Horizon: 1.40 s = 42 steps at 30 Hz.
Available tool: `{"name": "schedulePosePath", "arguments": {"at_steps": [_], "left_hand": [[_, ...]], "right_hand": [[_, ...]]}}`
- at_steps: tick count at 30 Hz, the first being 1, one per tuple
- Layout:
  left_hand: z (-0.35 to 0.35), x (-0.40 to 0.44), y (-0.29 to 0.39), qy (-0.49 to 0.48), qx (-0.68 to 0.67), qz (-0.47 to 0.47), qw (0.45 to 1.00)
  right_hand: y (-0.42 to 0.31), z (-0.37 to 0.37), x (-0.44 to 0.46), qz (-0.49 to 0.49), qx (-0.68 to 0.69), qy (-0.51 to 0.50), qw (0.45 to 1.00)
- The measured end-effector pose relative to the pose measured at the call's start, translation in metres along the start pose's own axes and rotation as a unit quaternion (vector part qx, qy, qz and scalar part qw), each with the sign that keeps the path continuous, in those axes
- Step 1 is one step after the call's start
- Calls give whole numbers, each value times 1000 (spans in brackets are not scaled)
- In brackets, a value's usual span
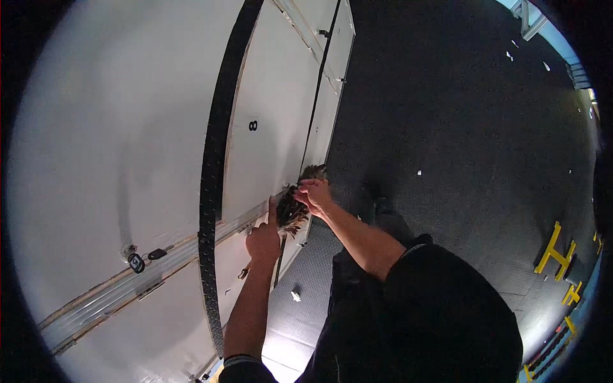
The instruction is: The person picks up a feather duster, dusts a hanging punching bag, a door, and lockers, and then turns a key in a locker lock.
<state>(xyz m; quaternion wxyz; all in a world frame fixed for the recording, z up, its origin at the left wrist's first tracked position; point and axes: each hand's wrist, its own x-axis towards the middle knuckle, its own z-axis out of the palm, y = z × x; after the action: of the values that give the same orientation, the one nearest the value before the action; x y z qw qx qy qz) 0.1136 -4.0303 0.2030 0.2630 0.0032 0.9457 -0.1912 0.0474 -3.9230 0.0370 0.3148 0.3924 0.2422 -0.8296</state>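
My right hand [314,195] is closed on a brown and black feathery bundle [292,212], which looks like a feather duster. Its tufts show on both sides of the hand, against the edge of the white doors. Close by on the left, my left hand [263,241] has its index finger stretched along the door beside the feathers. The other fingers are curled and partly hidden, with nothing visible in them. A small brass-coloured metal piece [244,273] hangs near my left wrist; what it is fixed to cannot be made out.
A white door [255,166] bears a black 8. Beside it runs a black diamond-plate strip [209,172]. Further left, a lock holds a key with a numbered tag [136,262] and a black fob [157,254]. White scraps lie on the dark floor [460,127]; a yellow frame [554,252] stands right.
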Motion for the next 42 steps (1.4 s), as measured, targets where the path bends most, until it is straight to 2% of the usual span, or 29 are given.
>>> {"name": "schedulePosePath", "arguments": {"at_steps": [9,12,19,22,25,27,29,31,34,38,40,41,42], "left_hand": [[-6,0,2,-7,-3,-10,1000],[-9,0,4,-5,-1,-22,1000],[-7,3,6,-39,-6,-46,998],[-6,4,5,-40,-19,-43,998],[1,4,3,-3,-37,-31,999],[3,4,3,8,-44,-31,999],[2,4,3,18,-50,-32,998],[-4,6,4,-55,-56,-50,996],[-6,8,8,-68,-40,-69,995],[-2,9,10,-54,-49,-67,995],[-8,10,12,-84,-24,-81,993],[-7,12,13,-82,-25,-80,993],[-5,11,13,-80,-38,-84,993]], "right_hand": [[-1,7,-10,-68,-121,-1,990],[1,4,-7,-89,-137,-27,986],[-3,9,-18,-85,-175,-9,981],[-1,10,-17,-103,-153,-42,982],[-5,17,-18,-115,-193,-27,974],[-4,20,-12,-140,-279,-33,949],[1,19,-4,-158,-284,-51,944],[4,17,5,-178,-287,-70,939],[1,14,7,-142,-216,-110,960],[-3,27,-5,-109,-213,-63,969],[7,22,7,-110,-206,-38,972],[24,5,36,-251,-345,-65,902],[35,-6,51,-380,-468,-89,793]]}}
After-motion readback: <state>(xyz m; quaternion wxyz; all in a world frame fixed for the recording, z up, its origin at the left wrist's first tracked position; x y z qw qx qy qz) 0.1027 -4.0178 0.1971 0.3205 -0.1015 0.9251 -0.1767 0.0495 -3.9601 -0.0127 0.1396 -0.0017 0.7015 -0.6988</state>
